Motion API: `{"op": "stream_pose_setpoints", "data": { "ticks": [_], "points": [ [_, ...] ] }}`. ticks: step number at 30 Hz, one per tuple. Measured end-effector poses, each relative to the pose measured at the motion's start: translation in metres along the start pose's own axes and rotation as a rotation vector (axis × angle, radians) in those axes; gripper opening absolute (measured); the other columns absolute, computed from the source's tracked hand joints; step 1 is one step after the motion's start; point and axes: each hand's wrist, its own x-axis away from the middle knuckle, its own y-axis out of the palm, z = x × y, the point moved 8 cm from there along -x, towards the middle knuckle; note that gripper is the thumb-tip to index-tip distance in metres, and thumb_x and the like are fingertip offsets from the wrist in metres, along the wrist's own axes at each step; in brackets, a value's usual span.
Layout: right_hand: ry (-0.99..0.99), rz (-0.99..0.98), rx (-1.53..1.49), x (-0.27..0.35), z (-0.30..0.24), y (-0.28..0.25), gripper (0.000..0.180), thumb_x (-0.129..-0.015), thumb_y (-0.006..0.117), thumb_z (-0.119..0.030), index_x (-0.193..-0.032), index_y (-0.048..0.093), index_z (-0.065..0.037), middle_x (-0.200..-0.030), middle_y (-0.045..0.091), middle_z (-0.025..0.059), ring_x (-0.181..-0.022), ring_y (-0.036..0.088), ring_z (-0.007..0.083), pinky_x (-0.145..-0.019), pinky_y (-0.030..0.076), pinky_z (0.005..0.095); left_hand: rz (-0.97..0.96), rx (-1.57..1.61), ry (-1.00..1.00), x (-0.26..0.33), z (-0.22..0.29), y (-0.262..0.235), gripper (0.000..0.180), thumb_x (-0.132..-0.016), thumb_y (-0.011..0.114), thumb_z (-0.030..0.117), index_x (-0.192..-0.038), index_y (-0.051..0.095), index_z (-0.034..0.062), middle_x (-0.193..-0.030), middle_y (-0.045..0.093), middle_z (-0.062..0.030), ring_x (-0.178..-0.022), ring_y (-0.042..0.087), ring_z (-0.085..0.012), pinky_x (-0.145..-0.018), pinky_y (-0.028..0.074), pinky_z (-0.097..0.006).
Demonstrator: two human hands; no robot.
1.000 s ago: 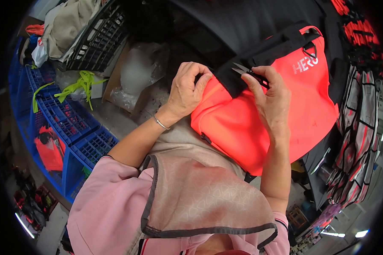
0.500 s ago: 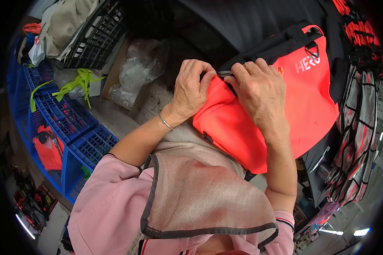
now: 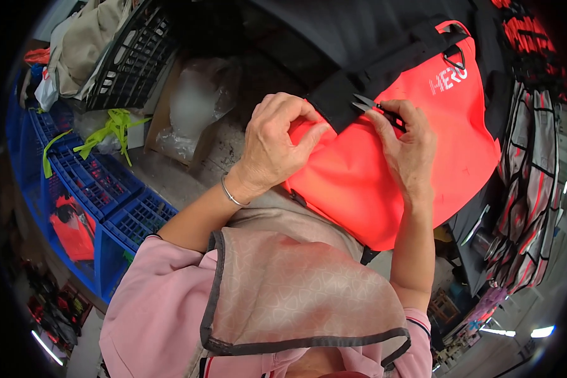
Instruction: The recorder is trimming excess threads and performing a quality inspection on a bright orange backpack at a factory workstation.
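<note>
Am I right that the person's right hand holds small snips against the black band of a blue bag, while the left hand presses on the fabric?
Not quite: the bag is bright orange-red, not blue, as the head view shows. The right hand does hold small snips at the black band, and the left hand presses the fabric.

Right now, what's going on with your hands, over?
Left hand pressing orange bag. Right hand holding small snips at black strap. Nothing between fingers and bag.
</note>
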Motion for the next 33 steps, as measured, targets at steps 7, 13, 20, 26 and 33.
{"op": "stream_pose_setpoints", "data": {
  "ticks": [7, 13, 20, 26, 33],
  "points": [
    [0.031, 0.036, -0.045, 0.011, 0.009, -0.008, 0.028, -0.079, 0.083, -0.022, -0.094, 0.067, -0.004, -0.082, 0.067, 0.0079, -0.073, 0.064, 0.0227, -0.066, 0.051, 0.0328, -0.155, -0.246, 0.010, -0.008, 0.009, 0.010, 0.012, -0.081, 0.073, 0.004, -0.085, 0.063, 0.0027, -0.085, 0.063, -0.0102, -0.077, 0.062, -0.0273, -0.071, 0.050, -0.036],
    [0.193, 0.046, -0.259, 0.016, 0.034, -0.013, 0.023, -0.082, 0.080, -0.015, -0.095, 0.067, -0.002, -0.083, 0.067, 0.0090, -0.076, 0.063, 0.0192, -0.071, 0.051, 0.0313, -0.174, 0.009, 0.018, -0.016, -0.002, 0.015, 0.009, -0.091, 0.061, 0.004, -0.095, 0.054, 0.0004, -0.085, 0.058, -0.0109, -0.073, 0.059, -0.0262, -0.065, 0.048, -0.034],
    [0.116, 0.100, -0.234, 0.014, 0.023, -0.013, 0.021, -0.082, 0.080, -0.016, -0.091, 0.067, -0.002, -0.081, 0.067, 0.0075, -0.074, 0.062, 0.0195, -0.067, 0.051, 0.0317, -0.221, 0.376, -0.144, -0.028, -0.004, 0.033, 0.014, -0.105, 0.046, 0.011, -0.095, 0.049, 0.0017, -0.093, 0.053, -0.0044, -0.074, 0.048, -0.0075, -0.068, 0.044, -0.023],
    [-0.200, 0.114, 0.079, 0.000, -0.011, -0.004, 0.023, -0.078, 0.081, -0.022, -0.088, 0.066, -0.007, -0.077, 0.065, 0.0038, -0.070, 0.057, 0.0222, -0.063, 0.047, 0.0355, -0.197, 0.530, -0.232, -0.029, -0.010, 0.039, 0.016, -0.106, 0.047, 0.016, -0.096, 0.050, 0.0034, -0.098, 0.053, -0.0037, -0.074, 0.047, -0.0074, -0.069, 0.043, -0.022],
    [-0.265, 0.108, 0.135, -0.001, -0.015, 0.002, 0.022, -0.076, 0.081, -0.020, -0.084, 0.064, -0.008, -0.071, 0.061, 0.0034, -0.069, 0.055, 0.0230, -0.063, 0.045, 0.0366, -0.180, 0.543, -0.239, -0.029, -0.012, 0.036, 0.016, -0.105, 0.048, 0.017, -0.096, 0.050, 0.0032, -0.097, 0.054, -0.0032, -0.074, 0.047, -0.0074, -0.069, 0.043, -0.022]
  ]
}}
